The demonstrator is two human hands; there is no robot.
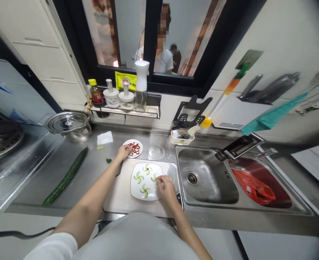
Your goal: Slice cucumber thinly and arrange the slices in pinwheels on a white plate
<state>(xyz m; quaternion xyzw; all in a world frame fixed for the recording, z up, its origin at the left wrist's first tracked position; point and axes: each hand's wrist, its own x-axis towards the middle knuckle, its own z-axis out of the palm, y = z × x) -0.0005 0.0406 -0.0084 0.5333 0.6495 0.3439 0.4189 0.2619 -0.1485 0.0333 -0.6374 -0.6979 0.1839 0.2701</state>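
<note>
My left hand (123,153) reaches over a small white plate (141,148) of chopped red pieces (134,147), its fingertips pinched together among them; what they hold is too small to tell. On a white cutting board (116,204) lies a square white plate (133,193) with cucumber slices (145,190) arranged in several pinwheels. The top pinwheel (147,168) has a reddish centre. My right hand (167,187) is at the plate's right side with its fingers closed next to the right pinwheel (154,177), partly covering it. Anything between those fingers is hidden.
A knife (173,172) lies along the board's right side, beside the sink (208,202). A whole cucumber (67,177), a lidded pot (72,126) and a white tissue (105,137) are on the left counter. Seasoning jars (111,98) line a shelf; a person (164,61) shows in the window.
</note>
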